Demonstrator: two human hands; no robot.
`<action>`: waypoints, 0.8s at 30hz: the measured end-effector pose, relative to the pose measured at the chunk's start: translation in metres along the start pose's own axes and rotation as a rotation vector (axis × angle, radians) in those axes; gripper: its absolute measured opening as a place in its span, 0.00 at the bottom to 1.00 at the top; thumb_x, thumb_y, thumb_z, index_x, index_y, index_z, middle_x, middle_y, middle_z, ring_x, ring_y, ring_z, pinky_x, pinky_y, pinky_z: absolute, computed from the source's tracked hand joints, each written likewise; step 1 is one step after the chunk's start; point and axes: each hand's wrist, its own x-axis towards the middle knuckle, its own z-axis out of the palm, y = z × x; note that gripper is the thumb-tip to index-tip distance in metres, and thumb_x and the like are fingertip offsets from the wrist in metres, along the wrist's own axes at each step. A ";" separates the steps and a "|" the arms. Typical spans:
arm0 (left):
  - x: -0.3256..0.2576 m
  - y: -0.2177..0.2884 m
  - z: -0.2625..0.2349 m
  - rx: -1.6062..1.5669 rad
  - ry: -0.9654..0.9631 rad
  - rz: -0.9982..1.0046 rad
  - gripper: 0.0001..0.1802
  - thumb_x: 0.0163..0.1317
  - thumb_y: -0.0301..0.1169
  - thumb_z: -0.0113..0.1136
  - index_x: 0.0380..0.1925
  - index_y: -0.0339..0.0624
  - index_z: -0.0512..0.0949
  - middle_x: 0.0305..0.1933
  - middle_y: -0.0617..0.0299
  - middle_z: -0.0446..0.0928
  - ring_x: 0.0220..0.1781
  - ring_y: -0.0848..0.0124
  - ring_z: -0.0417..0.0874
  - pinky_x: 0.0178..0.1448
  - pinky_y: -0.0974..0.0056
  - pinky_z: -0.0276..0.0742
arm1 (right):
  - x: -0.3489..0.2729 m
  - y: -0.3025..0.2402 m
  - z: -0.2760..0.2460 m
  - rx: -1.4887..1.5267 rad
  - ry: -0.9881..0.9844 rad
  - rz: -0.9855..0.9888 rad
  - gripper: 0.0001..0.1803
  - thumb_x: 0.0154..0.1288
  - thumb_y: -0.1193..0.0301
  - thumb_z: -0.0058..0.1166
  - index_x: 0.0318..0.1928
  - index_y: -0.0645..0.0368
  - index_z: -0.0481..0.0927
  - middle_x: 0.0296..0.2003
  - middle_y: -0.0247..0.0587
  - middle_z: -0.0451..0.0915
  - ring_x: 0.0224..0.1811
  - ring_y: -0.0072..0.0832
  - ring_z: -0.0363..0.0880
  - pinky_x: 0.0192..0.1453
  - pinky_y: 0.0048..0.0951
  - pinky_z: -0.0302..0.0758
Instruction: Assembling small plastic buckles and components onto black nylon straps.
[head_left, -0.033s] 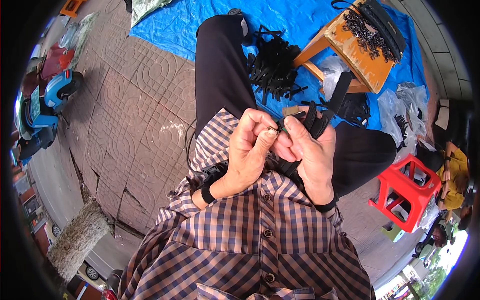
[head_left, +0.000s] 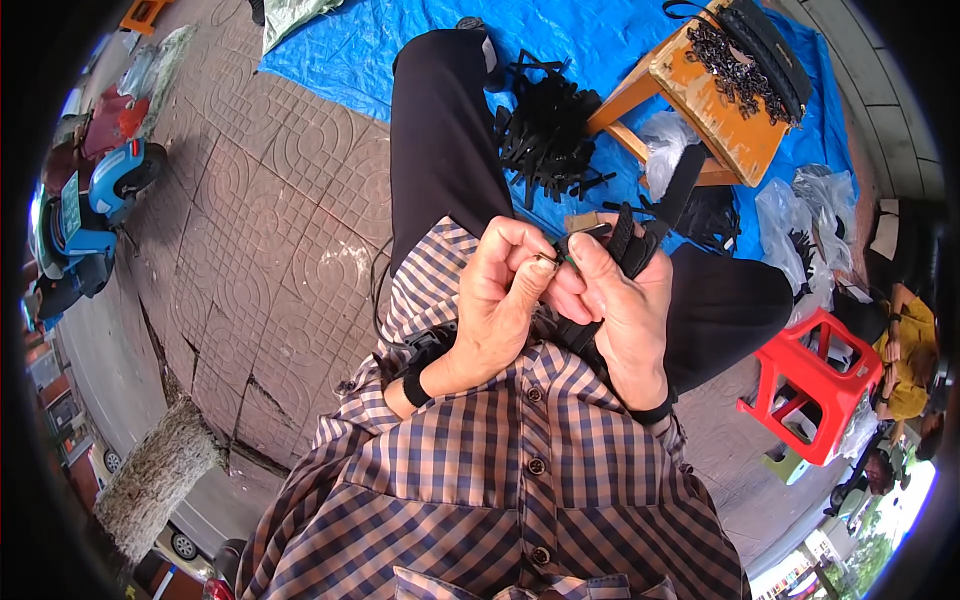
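In front of my lap both hands meet at a black fabric strap (head_left: 680,188). My right hand (head_left: 630,300) is closed round it; its long end sticks up past the fingers, and a second black loop shows beside it. With thumb and index finger my left hand (head_left: 500,290) pinches a tiny dark piece by the strap's near end. That piece is mostly hidden by the fingertips, so its kind cannot be made out. A short tan piece (head_left: 581,220) shows just beyond the fingers.
A pile of black straps (head_left: 550,130) lies on a blue tarp (head_left: 335,65). Small dark buckle-like pieces (head_left: 735,75) and a black bag (head_left: 765,55) sit on a wooden stool (head_left: 690,90). A red plastic stool (head_left: 815,385) and clear plastic bags (head_left: 785,220) stand right; a person in yellow (head_left: 910,350) is beyond.
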 end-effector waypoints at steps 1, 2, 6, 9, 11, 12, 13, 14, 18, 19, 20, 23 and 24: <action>0.000 -0.001 -0.001 -0.002 -0.007 0.023 0.06 0.67 0.27 0.44 0.40 0.36 0.61 0.29 0.51 0.77 0.26 0.66 0.81 0.31 0.69 0.78 | -0.001 0.000 0.000 -0.035 0.001 -0.012 0.03 0.63 0.76 0.51 0.36 0.63 0.73 0.15 0.30 0.67 0.13 0.15 0.62 0.15 0.16 0.55; 0.000 -0.001 0.000 -0.003 -0.005 0.023 0.06 0.67 0.27 0.44 0.40 0.36 0.61 0.29 0.51 0.77 0.26 0.66 0.81 0.31 0.69 0.78 | -0.001 -0.002 0.001 -0.036 0.000 -0.011 0.03 0.63 0.76 0.51 0.36 0.63 0.73 0.15 0.30 0.67 0.13 0.15 0.62 0.15 0.16 0.55; 0.001 0.000 -0.003 0.012 -0.040 0.018 0.06 0.67 0.27 0.45 0.39 0.36 0.61 0.29 0.51 0.77 0.25 0.66 0.81 0.30 0.70 0.78 | -0.003 -0.005 -0.001 -0.135 0.027 -0.008 0.04 0.63 0.75 0.53 0.35 0.63 0.74 0.16 0.29 0.69 0.13 0.13 0.63 0.15 0.14 0.55; 0.005 0.004 -0.007 -0.017 -0.103 -0.022 0.07 0.67 0.28 0.45 0.39 0.36 0.62 0.29 0.51 0.77 0.24 0.66 0.81 0.29 0.70 0.79 | -0.004 -0.008 -0.006 -0.212 0.055 0.002 0.04 0.62 0.75 0.54 0.34 0.63 0.75 0.17 0.29 0.71 0.13 0.11 0.64 0.15 0.13 0.55; 0.006 0.005 -0.007 -0.047 -0.135 -0.057 0.07 0.67 0.28 0.45 0.39 0.36 0.62 0.28 0.51 0.77 0.24 0.66 0.81 0.29 0.69 0.79 | -0.004 -0.009 -0.007 -0.240 0.056 0.005 0.04 0.62 0.75 0.54 0.33 0.62 0.75 0.17 0.29 0.72 0.14 0.11 0.64 0.15 0.13 0.55; 0.006 0.005 -0.007 -0.053 -0.127 -0.080 0.07 0.67 0.29 0.45 0.39 0.36 0.62 0.28 0.51 0.77 0.24 0.67 0.81 0.29 0.70 0.79 | -0.004 -0.010 -0.005 -0.233 0.042 -0.005 0.03 0.62 0.75 0.54 0.34 0.62 0.75 0.17 0.29 0.72 0.14 0.10 0.64 0.16 0.12 0.55; 0.006 0.005 -0.007 -0.058 -0.118 -0.104 0.07 0.67 0.29 0.45 0.39 0.36 0.62 0.28 0.51 0.77 0.23 0.67 0.81 0.28 0.70 0.79 | -0.004 -0.010 -0.004 -0.225 0.028 -0.016 0.03 0.61 0.75 0.54 0.34 0.62 0.76 0.17 0.29 0.73 0.14 0.10 0.64 0.16 0.12 0.56; 0.006 0.005 -0.007 -0.058 -0.116 -0.104 0.07 0.67 0.29 0.45 0.39 0.36 0.62 0.28 0.51 0.77 0.23 0.67 0.81 0.28 0.70 0.79 | -0.004 -0.008 -0.005 -0.225 0.027 -0.014 0.03 0.61 0.75 0.54 0.34 0.62 0.76 0.17 0.29 0.73 0.14 0.10 0.64 0.16 0.12 0.56; 0.006 0.005 -0.006 -0.037 -0.097 -0.139 0.07 0.67 0.28 0.45 0.39 0.36 0.62 0.28 0.52 0.77 0.23 0.68 0.81 0.28 0.71 0.78 | -0.002 -0.001 -0.012 -0.243 0.026 -0.072 0.04 0.61 0.75 0.55 0.35 0.62 0.76 0.18 0.28 0.73 0.14 0.09 0.63 0.15 0.11 0.54; 0.007 0.005 -0.006 -0.017 -0.090 -0.132 0.07 0.68 0.28 0.44 0.39 0.36 0.62 0.27 0.53 0.77 0.23 0.69 0.81 0.28 0.71 0.78 | -0.002 -0.001 -0.013 -0.268 0.033 -0.052 0.05 0.61 0.74 0.55 0.36 0.62 0.76 0.18 0.27 0.72 0.14 0.09 0.63 0.15 0.11 0.54; 0.006 0.005 -0.006 -0.018 -0.090 -0.132 0.07 0.68 0.28 0.44 0.39 0.36 0.62 0.27 0.53 0.77 0.23 0.69 0.81 0.28 0.71 0.78 | -0.002 0.000 -0.014 -0.269 0.034 -0.051 0.05 0.61 0.74 0.55 0.36 0.62 0.76 0.18 0.27 0.72 0.14 0.09 0.63 0.15 0.11 0.54; 0.007 0.004 -0.005 -0.011 -0.051 -0.153 0.06 0.68 0.28 0.44 0.39 0.36 0.63 0.27 0.54 0.76 0.22 0.69 0.80 0.27 0.71 0.78 | 0.000 0.001 -0.012 -0.246 0.062 -0.028 0.05 0.61 0.74 0.56 0.36 0.62 0.76 0.18 0.26 0.72 0.14 0.08 0.62 0.15 0.12 0.54; 0.007 0.003 -0.006 -0.007 -0.055 -0.141 0.06 0.68 0.28 0.44 0.39 0.35 0.63 0.27 0.54 0.76 0.22 0.70 0.80 0.27 0.71 0.78 | 0.000 0.002 -0.011 -0.219 0.066 -0.040 0.05 0.61 0.74 0.55 0.36 0.62 0.76 0.18 0.26 0.71 0.14 0.08 0.62 0.15 0.12 0.54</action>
